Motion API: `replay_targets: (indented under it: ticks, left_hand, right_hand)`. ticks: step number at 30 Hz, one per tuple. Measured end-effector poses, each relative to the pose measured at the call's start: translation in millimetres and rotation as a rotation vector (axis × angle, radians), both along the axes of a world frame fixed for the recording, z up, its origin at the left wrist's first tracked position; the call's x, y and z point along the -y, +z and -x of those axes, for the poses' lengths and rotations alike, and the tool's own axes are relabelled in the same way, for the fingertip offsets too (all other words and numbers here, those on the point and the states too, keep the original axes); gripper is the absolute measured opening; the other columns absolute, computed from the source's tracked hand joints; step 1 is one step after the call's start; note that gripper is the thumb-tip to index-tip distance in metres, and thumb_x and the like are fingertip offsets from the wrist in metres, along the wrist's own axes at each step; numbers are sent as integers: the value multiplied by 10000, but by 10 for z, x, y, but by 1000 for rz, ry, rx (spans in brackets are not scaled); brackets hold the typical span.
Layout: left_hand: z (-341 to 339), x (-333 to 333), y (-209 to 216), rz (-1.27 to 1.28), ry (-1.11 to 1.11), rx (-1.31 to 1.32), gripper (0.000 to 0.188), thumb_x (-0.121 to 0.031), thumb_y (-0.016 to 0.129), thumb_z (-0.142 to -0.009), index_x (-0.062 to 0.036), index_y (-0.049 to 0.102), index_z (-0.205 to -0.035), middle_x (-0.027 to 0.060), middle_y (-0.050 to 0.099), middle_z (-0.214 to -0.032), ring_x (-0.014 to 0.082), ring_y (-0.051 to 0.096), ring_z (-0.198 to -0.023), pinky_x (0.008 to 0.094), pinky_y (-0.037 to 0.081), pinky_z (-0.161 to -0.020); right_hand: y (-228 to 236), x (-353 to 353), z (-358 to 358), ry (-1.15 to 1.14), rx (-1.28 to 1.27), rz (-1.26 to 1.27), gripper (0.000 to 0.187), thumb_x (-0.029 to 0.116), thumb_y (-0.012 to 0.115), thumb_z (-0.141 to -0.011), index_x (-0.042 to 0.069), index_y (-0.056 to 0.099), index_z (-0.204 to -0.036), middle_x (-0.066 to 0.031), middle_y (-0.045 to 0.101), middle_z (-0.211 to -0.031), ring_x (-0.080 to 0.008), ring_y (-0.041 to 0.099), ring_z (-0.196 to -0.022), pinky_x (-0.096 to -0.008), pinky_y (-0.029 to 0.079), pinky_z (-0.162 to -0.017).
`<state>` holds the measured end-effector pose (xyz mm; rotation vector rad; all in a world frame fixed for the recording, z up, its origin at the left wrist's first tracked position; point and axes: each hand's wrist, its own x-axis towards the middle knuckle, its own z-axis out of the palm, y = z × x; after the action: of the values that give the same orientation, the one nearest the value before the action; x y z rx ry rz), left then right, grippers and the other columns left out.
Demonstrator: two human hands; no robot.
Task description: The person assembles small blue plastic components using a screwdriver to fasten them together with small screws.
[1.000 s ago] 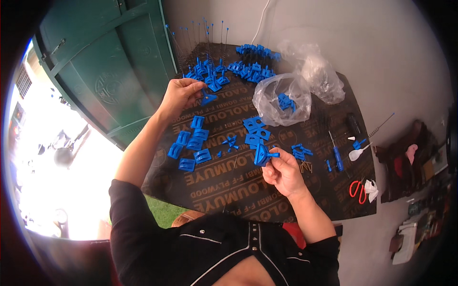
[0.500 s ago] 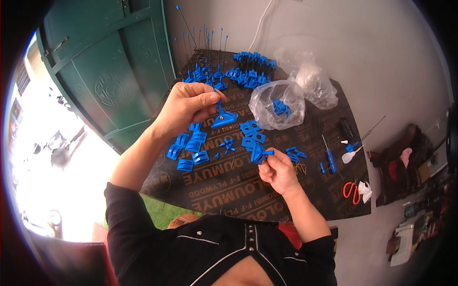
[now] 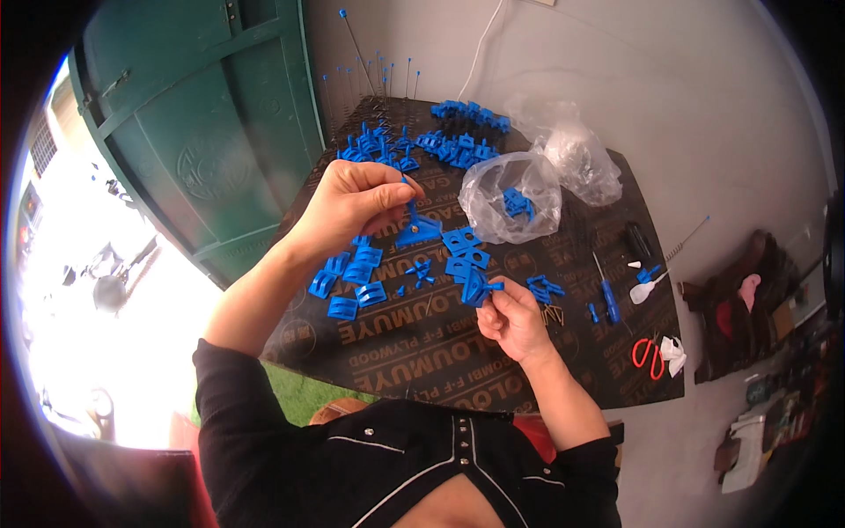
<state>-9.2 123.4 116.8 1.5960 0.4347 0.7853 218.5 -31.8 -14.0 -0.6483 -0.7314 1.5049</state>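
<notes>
My left hand (image 3: 365, 201) pinches the stem of a blue plastic piece with a triangular base (image 3: 417, 231), held above the table. A long thin wire with a blue tip (image 3: 342, 14) rises behind that hand; its lower end is hidden, so whether it joins the held piece I cannot tell. My right hand (image 3: 515, 323) grips a blue plastic part with a short peg (image 3: 475, 289) between thumb and fingers. Near it lie flat blue plates with holes (image 3: 460, 239) and small blue pegs (image 3: 546, 288). Curved blue pieces (image 3: 342, 307) lie below my left hand.
Upright spring wires on blue bases (image 3: 365, 145) crowd the table's far left, beside stacked blue parts (image 3: 458, 150). A clear plastic bag (image 3: 480, 198) holds blue pieces. At right lie a blue screwdriver (image 3: 609, 302), a white spoon (image 3: 642, 290) and red-handled scissors (image 3: 647, 354).
My left hand has lowered slightly, and the triangular-based piece has shifted down and a little right. The long wire's blue tip has moved right. My right hand stays nearly still.
</notes>
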Motion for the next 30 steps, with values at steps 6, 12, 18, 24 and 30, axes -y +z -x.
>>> replay_targets:
  ticks: [6,12,18,24,30]
  left_hand:
    - [-31,-712,-501,-484,506,-277,174,-137,635,-878,26,686,-911,-2,575,-646,39,470,-561,214,389,-502]
    - [2,-1471,-1097,-614,738,-308,206,-157,657,-819,34,687,-890,184,660,-735,230,657,-645,331,484,-609]
    - [-53,-1802,-1362,-707,818,-392,214,-184,652,-809,14,692,-878,209,654,-786,347,653,-734,387,502,-667]
    - [-141,-1982,-1483,-778,845,-430,223,-210,643,-814,0,697,-867,208,654,-798,364,645,-761,415,508,-694]
    - [-175,-2060,-1529,-752,867,-512,225,-229,640,-820,-24,703,-889,210,656,-823,370,644,-782,424,510,-714]
  right_hand:
    - [-5,0,14,-2,-22,2,116,159,508,-966,58,553,-932,-8,518,-662,-63,402,-526,-207,314,-446]
    - [-8,9,4,2,-22,10,108,157,534,-955,53,563,-953,-15,528,-663,-70,409,-518,-210,313,-447]
    - [-1,9,28,19,-40,47,119,164,543,-952,46,559,-948,-23,527,-654,-70,406,-514,-216,312,-450]
    - [-4,11,27,21,-59,45,107,154,542,-949,47,544,-960,-30,533,-659,-69,401,-517,-214,315,-452]
    - [12,26,18,14,-62,39,113,154,518,-962,45,543,-954,-28,526,-664,-64,397,-527,-209,317,-449]
